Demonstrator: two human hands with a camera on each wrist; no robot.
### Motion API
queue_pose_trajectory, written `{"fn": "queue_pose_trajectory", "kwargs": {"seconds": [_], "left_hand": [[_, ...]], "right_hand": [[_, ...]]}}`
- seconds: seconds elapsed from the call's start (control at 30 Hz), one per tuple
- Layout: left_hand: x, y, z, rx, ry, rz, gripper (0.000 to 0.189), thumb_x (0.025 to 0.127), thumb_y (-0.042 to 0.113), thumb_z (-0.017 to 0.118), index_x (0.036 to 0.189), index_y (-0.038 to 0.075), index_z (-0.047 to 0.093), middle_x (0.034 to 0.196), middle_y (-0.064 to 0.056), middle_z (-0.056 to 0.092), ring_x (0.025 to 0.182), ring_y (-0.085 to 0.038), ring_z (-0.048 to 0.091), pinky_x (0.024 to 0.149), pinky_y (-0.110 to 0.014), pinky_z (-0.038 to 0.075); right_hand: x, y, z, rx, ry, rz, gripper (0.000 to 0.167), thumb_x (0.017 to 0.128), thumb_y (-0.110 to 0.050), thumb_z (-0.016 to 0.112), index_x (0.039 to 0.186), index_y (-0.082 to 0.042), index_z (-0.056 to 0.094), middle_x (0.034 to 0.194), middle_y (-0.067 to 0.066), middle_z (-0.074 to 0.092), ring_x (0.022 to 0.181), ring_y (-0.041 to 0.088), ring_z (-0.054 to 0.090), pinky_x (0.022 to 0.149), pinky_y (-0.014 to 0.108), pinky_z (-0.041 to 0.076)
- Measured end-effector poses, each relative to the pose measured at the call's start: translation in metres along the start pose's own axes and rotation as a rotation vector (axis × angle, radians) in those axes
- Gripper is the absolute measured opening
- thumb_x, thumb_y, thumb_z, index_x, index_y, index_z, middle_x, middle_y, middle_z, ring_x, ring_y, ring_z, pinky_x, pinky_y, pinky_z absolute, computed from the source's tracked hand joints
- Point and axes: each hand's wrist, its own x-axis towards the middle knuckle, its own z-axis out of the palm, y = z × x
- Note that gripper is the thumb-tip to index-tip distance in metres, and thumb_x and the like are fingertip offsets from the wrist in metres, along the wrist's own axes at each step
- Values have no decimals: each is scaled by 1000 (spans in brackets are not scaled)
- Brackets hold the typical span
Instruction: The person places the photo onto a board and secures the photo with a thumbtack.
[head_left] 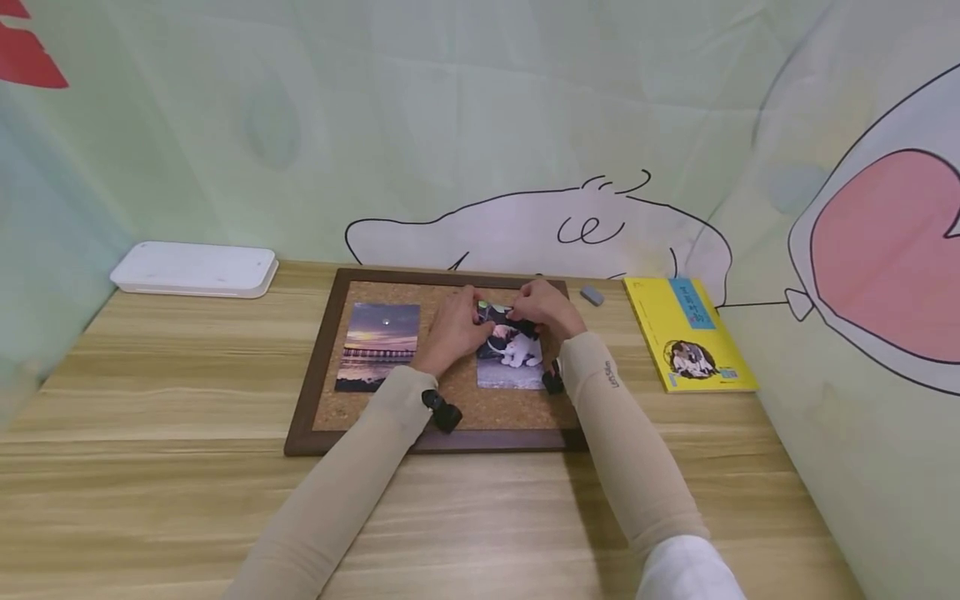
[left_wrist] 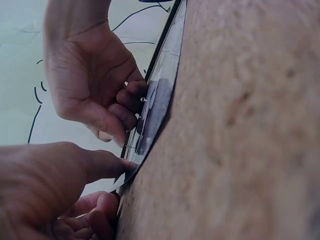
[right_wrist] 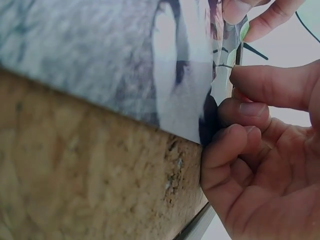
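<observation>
A photo [head_left: 510,375] of a black and white animal lies on the right half of a wood-framed corkboard [head_left: 450,408]. My left hand [head_left: 457,329] pinches its top left corner, thumb on the picture side. Above the photo's upper part, my right hand [head_left: 551,308] pinches a pin between thumb and forefinger. In the right wrist view the pin's thin metal shaft [right_wrist: 225,65] points at the photo; its head is hidden by the fingers. Whether the tip touches the photo I cannot tell. A sunset pier photo [head_left: 375,367] with a pin near its top lies on the board's left half.
A white flat case [head_left: 195,271] sits at the back left of the wooden table [head_left: 150,467]. Right of the board are a small grey block [head_left: 592,296] and a yellow book [head_left: 667,325]. A printed fabric wall [head_left: 450,125] rises behind the table.
</observation>
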Motion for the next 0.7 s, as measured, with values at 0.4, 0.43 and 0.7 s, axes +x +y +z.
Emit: {"fn": "queue_pose_trajectory", "kwargs": {"seconds": [0.4,0.43,0.7], "left_hand": [[0,-1,-2,6,1,3,48,100,18,75,141,3,57,100,-10,60,89,-23,54,75,-32,40],[-1,-1,-2,5,0,4,48,100,18,75,141,2,57,100,-10,60,89,-23,54,75,-32,40],[0,-2,-8,34,-32,22,51,99,17,75,144,2,55,101,-11,62,87,-22,56,72,-30,42]], "right_hand": [[3,-6,7,-95,50,14,9,89,-17,68,94,-10,66,100,7,63,79,18,58,57,22,45],[2,-6,6,-92,49,10,10,89,-17,68,96,-9,66,101,7,63,80,18,58,58,22,45],[0,4,5,-6,39,-63,13,92,-17,70,98,-7,68,99,5,62,79,15,55,62,23,45]]}}
